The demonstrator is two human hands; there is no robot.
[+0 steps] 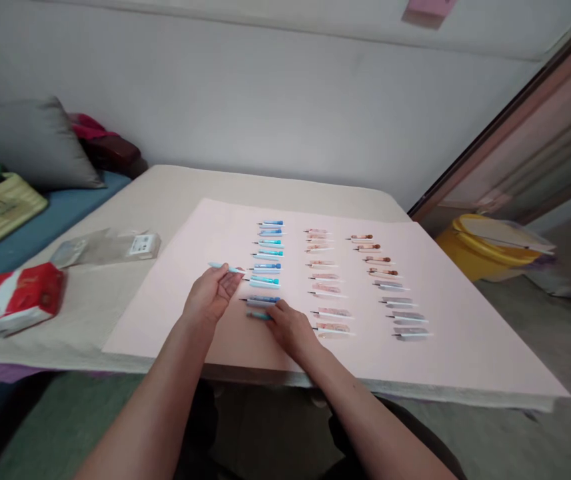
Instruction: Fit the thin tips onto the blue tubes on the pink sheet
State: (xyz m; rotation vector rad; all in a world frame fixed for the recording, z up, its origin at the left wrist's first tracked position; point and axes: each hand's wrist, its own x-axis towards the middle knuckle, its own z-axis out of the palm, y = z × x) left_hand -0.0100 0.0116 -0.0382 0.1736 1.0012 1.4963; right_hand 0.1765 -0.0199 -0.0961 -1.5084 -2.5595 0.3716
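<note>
My left hand (pixel 214 290) pinches a slim light-blue pen (pixel 218 266) between thumb and fingers, just above the sheet and left of the blue column. My right hand (pixel 289 327) is closed at the near end of that column, its fingers on a small teal pen part (pixel 258 315); the fingers partly hide it. Right above it lies a dark-blue pen piece (pixel 261 300) with a thin dark tip. Farther up the column are several blue and turquoise pen pieces (pixel 268 254), each beside a thin white stick.
A pale pink sheet (pixel 165 320) covers much of the table. Columns of pink pieces (pixel 326 289) and brown and grey pieces (pixel 379 260) lie right of my hands. At left are a clear plastic package (pixel 110 247) and a red tissue pack (pixel 20 297). A yellow bucket (pixel 475 257) stands right.
</note>
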